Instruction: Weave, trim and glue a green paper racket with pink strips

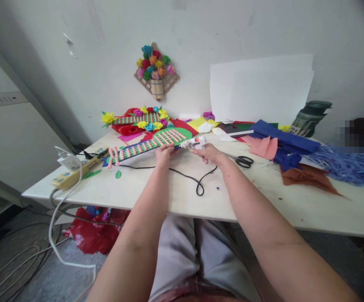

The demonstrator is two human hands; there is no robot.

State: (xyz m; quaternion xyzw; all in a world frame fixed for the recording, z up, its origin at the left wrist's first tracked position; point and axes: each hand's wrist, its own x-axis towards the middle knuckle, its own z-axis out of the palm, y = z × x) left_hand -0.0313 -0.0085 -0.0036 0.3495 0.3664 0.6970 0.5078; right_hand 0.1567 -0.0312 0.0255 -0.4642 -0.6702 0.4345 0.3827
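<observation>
A long green paper craft (152, 144) with pink strips woven across it lies on the white table (175, 197). My left hand (163, 154) rests on its near edge with the fingers curled and pressing it down. My right hand (209, 153) is closed around a glue gun (194, 143), whose tip points left at the rounded green end of the craft. The gun's black cord (197, 182) loops over the table in front of my hands.
Black scissors (243, 161) lie right of my right hand. Blue, pink and brown paper (282, 147) piles up at right. A flowered craft (140, 118) sits at the back. A power strip (75, 170) lies at the left edge. White sheets (260, 88) lean on the wall.
</observation>
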